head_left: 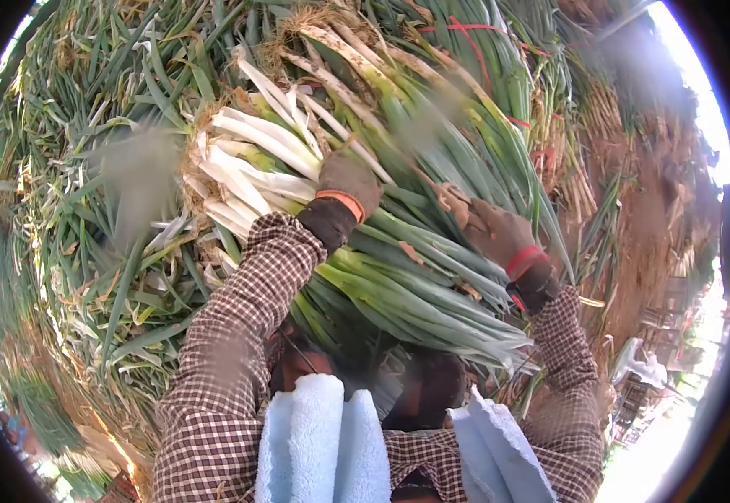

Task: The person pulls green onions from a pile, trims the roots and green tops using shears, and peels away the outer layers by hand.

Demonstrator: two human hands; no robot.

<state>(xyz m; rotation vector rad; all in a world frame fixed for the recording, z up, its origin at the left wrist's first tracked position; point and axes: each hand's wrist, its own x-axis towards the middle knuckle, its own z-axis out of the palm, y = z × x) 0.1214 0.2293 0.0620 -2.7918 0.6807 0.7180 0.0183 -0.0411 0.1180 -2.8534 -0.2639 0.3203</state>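
Note:
A bundle of leeks (268, 144) with white stalks, roots at the left and long green leaves lies in front of me. My left hand (350, 183), in a brown glove with an orange cuff, is closed over the bundle where white turns to green; its fingertips are hidden. Further right, my right hand (495, 230), in a similar glove with a red cuff, rests over the green leaves (432, 268). Its fingers are bent and pressed together beside a thin brownish strand. What they hold is too small to make out.
More leeks with muddy stalks (356, 67) lie beyond the bundle. A red tie (470, 38) wraps leaves at the top. Loose leaves (130, 277) pile up on the left, with brown soil (641, 226) on the right. A light blue towel (323, 436) hangs near my chest.

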